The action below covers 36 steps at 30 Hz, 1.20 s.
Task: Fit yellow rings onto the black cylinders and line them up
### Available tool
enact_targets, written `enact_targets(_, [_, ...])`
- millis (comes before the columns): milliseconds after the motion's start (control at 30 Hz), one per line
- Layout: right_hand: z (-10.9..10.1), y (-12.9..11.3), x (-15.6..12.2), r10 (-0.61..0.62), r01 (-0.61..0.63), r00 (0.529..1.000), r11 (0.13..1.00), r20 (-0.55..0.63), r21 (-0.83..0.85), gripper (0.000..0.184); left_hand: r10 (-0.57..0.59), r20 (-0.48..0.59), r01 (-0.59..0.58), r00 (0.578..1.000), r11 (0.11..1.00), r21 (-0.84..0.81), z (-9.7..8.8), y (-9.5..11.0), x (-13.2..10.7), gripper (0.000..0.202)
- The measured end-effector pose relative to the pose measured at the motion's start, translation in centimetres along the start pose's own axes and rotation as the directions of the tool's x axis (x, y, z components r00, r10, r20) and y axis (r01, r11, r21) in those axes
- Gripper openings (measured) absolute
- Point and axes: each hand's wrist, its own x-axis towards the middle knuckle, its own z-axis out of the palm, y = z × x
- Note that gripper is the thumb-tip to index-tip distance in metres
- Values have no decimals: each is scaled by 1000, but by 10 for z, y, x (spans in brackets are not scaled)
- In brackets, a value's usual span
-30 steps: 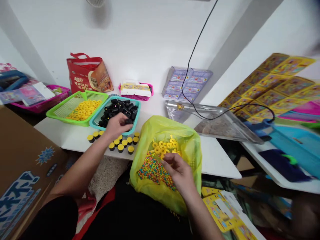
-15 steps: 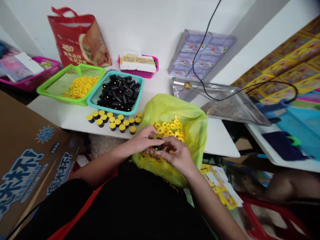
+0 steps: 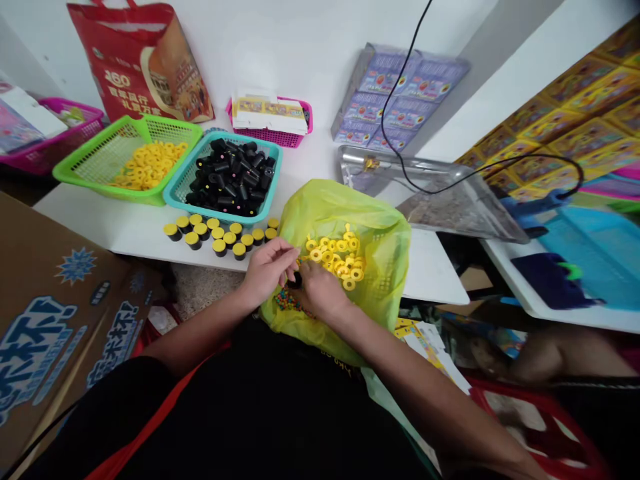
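My left hand (image 3: 267,270) and my right hand (image 3: 320,290) meet over a yellow-green plastic bag (image 3: 380,267). A small black cylinder (image 3: 295,281) sits at my fingertips, partly hidden, and my left fingers close on it. What my right fingers pinch cannot be made out. Inside the bag lie yellow rings (image 3: 335,257) and multicoloured beads (image 3: 287,300). Black cylinders (image 3: 230,177) fill a teal basket (image 3: 210,217), and yellow rings (image 3: 147,165) lie in a green basket (image 3: 87,163). Yellow-capped black cylinders (image 3: 215,237) stand in rows on the white table (image 3: 135,230).
A cardboard box (image 3: 50,320) stands at the lower left. Along the wall are a red bag (image 3: 140,63), a pink basket (image 3: 270,127) and purple packets (image 3: 400,97). A metal tray (image 3: 430,193) lies to the right, under a black cable (image 3: 415,113).
My left hand has moved from the teal basket to the bag, and my hands have come together with the black cylinder. The view has tilted downward.
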Motion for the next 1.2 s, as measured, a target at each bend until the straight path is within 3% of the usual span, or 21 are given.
enact_targets(67, [0, 0, 0, -16, 9, 995, 997, 97, 73, 31, -5, 18, 5, 1000, 1000, 9, -2, 0, 0, 28])
enact_targets(167, [-5, 13, -3, 134, -209, 966, 907, 222, 365, 27, 8, 63, -13, 998, 997, 77, -5, 1, -2, 23])
enact_targets(267, [-15, 32, -8, 245, -414, 910, 551, 333, 725, 36, 134, 153, -173, 979, 942, 287, -5, 1, -5, 11])
enact_targets(333, [-23, 40, -15, 241, -419, 903, 300, 357, 857, 42, 245, 262, -341, 933, 835, 433, -1, -1, -7, 31])
enact_targets(400, [-28, 43, -23, 204, -371, 919, 159, 338, 915, 46, 302, 383, -469, 873, 734, 492, 6, -3, -6, 42])
enact_targets(467, [-30, 46, -28, 154, -318, 942, 122, 299, 940, 46, 312, 447, -523, 838, 695, 494, 12, -6, -5, 35])
enact_targets(567, [-26, 59, -28, 193, -251, 959, 234, 208, 939, 45, 333, 395, -508, 856, 681, 527, 16, -8, -3, 23])
enact_targets(633, [-23, 74, -21, 345, -206, 938, 454, 42, 867, 40, 358, 299, -467, 884, 679, 567, 14, -8, -3, 29])
enact_targets(667, [-21, 81, -17, 400, -200, 914, 593, -70, 780, 34, 365, 248, -439, 898, 685, 582, 13, -8, -3, 32])
enact_targets(733, [-20, 90, -8, 385, -216, 891, 825, -240, 521, 24, 365, 150, -379, 919, 712, 590, 10, -8, -3, 34])
enact_targets(800, [-19, 90, 1, 266, -204, 932, 947, -248, 250, 24, 360, 74, -333, 930, 741, 583, 7, -9, -2, 32])
enact_targets(933, [-20, 75, 12, 105, -111, 992, 989, -70, -99, 25, 340, 21, -302, 940, 801, 516, 2, -11, 1, 30])
enact_targets(1200, [-19, 79, 12, 147, -147, 989, 983, -9, -113, 27, 243, 36, -237, 969, 885, 401, 0, -13, -3, 31])
